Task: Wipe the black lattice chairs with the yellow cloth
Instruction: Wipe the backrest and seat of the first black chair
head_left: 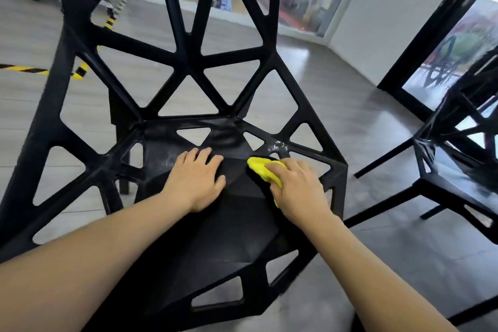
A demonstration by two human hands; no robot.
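Grey plank floor [336,105] with yellow-black tape [24,69] at far left. Two black lattice chairs: near chair [188,73] at centre, second chair [458,170] at right, cut off by the frame edge. Two hands on the near seat: left hand [195,179] flat, fingers together; right hand [295,186] pressing one yellow cloth [260,168] onto the seat's right rear, covering most of it. Pale smears [277,146] just behind the cloth, possibly residue.
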